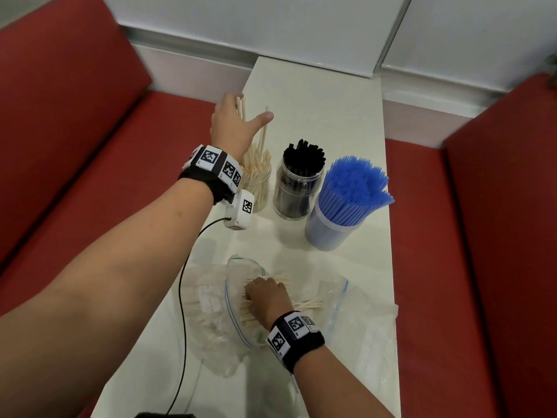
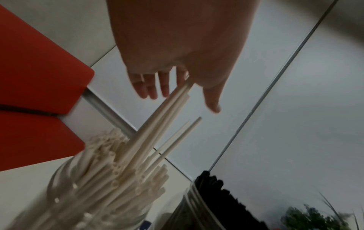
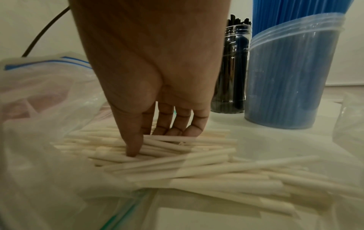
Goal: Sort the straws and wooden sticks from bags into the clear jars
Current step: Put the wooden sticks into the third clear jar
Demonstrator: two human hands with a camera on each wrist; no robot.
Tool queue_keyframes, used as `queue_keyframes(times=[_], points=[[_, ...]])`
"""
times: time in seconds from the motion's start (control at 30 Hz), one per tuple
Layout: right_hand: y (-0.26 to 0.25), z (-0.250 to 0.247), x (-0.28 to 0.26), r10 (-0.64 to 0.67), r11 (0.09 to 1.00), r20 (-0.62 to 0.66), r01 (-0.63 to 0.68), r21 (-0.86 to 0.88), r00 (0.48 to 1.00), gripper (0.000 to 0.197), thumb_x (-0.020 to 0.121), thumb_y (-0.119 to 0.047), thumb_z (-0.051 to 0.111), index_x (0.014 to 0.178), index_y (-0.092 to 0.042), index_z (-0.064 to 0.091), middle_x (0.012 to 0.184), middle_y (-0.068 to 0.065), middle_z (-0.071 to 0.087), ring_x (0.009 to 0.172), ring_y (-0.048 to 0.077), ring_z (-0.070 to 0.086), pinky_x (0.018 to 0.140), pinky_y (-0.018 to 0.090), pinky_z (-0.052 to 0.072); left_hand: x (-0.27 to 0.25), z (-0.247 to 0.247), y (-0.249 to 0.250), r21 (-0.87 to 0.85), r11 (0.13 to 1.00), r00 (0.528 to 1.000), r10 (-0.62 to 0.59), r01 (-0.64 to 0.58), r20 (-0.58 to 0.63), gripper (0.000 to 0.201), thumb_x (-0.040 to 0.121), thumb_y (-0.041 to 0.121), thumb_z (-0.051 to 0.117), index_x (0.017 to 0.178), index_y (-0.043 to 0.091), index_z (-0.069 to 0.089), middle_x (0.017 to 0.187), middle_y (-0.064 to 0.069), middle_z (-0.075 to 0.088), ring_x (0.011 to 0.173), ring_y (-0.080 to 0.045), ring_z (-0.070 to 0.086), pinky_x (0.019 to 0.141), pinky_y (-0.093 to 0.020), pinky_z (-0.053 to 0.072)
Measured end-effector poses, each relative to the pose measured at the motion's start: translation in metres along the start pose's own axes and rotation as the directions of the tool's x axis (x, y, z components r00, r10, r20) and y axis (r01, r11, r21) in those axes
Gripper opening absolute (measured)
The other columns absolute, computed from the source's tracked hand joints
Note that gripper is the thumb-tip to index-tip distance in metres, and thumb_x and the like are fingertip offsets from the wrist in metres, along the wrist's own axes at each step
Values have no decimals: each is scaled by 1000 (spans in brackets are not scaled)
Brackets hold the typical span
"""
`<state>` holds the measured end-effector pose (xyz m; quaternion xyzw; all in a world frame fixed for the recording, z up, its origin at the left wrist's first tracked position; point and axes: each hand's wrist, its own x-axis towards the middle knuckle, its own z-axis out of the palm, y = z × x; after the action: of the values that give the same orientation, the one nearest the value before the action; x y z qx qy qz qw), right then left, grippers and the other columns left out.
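My left hand (image 1: 250, 111) (image 2: 183, 99) hovers spread above a clear jar (image 1: 257, 182) (image 2: 102, 186) full of cream straws. A few longer cream straws (image 1: 261, 137) (image 2: 167, 118) stick up out of the jar and lean on the base of its index finger, ungripped. My right hand (image 1: 262, 289) (image 3: 155, 142) reaches into an open zip bag (image 1: 238, 324) (image 3: 39, 109) near the table's front. Its thumb and curled fingers pinch a bunch of the loose cream straws (image 1: 304, 304) (image 3: 197, 163) lying there.
A jar of black straws (image 1: 297, 188) (image 3: 232, 70) and a wider jar of blue straws (image 1: 334, 227) (image 3: 285, 85) stand right of the cream jar. A second zip bag (image 1: 361, 321) lies at the right. Red seats (image 1: 75, 146) flank the narrow white table (image 1: 316, 101). A black cable (image 1: 180, 297) hangs at the left.
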<state>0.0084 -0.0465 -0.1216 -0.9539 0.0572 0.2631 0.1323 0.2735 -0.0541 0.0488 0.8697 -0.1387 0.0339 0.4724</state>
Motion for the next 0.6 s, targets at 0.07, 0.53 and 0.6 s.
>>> queue_keyframes(times=[0.07, 0.53, 0.6], points=[[0, 2, 1, 5, 1000, -17, -5, 6, 1000, 31, 101, -7, 43, 128, -12, 58, 135, 13, 54, 126, 35, 48, 105, 48, 38, -4, 2, 0, -65, 986, 988, 152, -154, -35, 52, 90, 49, 63, 130, 16, 53, 128, -2, 56, 116, -14, 52, 96, -26, 40], [0, 8, 3, 11, 1000, -59, -10, 13, 998, 28, 96, -2, 47, 119, -9, 61, 126, 14, 58, 117, 37, 52, 99, 48, 41, -16, 20, -31, 190, 918, 933, 358, -348, -23, 50, 105, 45, 30, 145, 16, 39, 159, -1, 28, 150, -20, 17, 120, -48, 2], [-1, 8, 5, 12, 1000, -29, -12, 9, 1000, 28, 98, -3, 45, 122, -9, 59, 128, 14, 57, 120, 36, 51, 100, 47, 41, -5, 25, -25, 387, 817, 904, 375, -428, 207, 62, 105, 51, 20, 156, 15, 19, 165, -2, 10, 153, -23, 3, 122, -49, -1]])
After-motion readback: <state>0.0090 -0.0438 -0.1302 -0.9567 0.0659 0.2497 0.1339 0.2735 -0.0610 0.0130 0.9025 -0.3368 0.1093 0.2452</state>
